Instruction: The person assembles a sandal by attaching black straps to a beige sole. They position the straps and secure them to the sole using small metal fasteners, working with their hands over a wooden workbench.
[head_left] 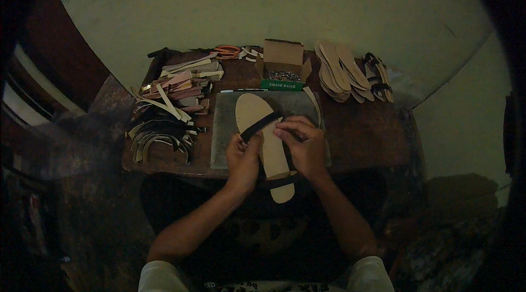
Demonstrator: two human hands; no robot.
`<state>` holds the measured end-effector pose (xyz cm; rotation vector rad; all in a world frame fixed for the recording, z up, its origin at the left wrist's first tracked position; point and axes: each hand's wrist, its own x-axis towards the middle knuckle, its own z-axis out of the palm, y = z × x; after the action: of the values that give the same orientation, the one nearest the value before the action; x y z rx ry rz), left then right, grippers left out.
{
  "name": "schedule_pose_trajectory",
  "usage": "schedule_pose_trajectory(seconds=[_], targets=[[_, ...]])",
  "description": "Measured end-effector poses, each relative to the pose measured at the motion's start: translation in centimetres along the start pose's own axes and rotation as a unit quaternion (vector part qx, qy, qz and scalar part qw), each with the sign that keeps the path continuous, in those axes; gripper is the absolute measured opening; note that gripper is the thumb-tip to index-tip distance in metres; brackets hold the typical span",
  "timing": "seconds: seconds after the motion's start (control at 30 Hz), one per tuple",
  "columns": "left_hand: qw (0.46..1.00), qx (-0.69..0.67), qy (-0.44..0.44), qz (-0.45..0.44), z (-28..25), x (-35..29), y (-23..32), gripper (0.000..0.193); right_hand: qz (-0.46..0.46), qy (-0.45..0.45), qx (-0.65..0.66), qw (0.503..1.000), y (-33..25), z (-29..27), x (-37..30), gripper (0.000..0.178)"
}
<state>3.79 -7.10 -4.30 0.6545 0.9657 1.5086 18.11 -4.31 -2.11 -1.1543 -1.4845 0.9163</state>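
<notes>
Now | sole (pixel 257 114) between left hand (pixel 243 157), right hand (pixel 307 146) | strap (pixel 260 126) pinched

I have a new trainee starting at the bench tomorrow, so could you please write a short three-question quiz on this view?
1. True or false: both hands touch the black strap lying across the tan sole.
2. What does the sole rest on? A) a grey mat B) a metal tray C) bare floor
3. Fill in: the stack of spare soles lies to the ____ of the open cardboard box.

Key
1. True: the left hand pinches the strap's lower end and the right hand its upper end.
2. A, the grey mat on the wooden table.
3. Right.
</notes>
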Motion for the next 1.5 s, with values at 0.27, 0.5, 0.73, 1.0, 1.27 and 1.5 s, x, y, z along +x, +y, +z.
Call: schedule_pose_trajectory(seconds=[0.27, 0.5, 0.73, 1.0, 1.27, 1.5], targets=[[1.0, -0.021, -0.013, 0.012, 0.2, -0.1, 0.0, 0.014, -0.06, 0.023, -0.047, 0.997, -0.1, 0.0, 0.1, 0.011], [1.0, 0.012, -0.015, 0.023, -0.3, 0.0, -0.4, 0.015, -0.064, 0.041, -0.07, 0.995, -0.6, 0.2, 0.0, 0.01], [1.0, 0.002, -0.007, 0.017, 0.0, 0.0, -0.3, 0.012, -0.052, 0.056, -0.045, 0.996, -0.1, 0.4, -0.1, 0.011], [0.998, 0.047, -0.008, 0.031, -0.5, 0.2, -0.9, 0.012, -0.07, 0.07, -0.07, 0.993, -0.7, 0.4, -0.1, 0.01], [0.996, 0.067, -0.007, 0.055, -0.3, 0.0, -0.8, 0.012, -0.032, 0.063, -0.033, 0.997, -0.6, 0.4, -0.1, 0.008], [0.994, 0.092, -0.024, 0.063, -0.4, 0.0, -0.7, 0.013, 0.029, 0.088, 0.102, 0.99, 0.6, 0.5, 0.0, 0.02]])
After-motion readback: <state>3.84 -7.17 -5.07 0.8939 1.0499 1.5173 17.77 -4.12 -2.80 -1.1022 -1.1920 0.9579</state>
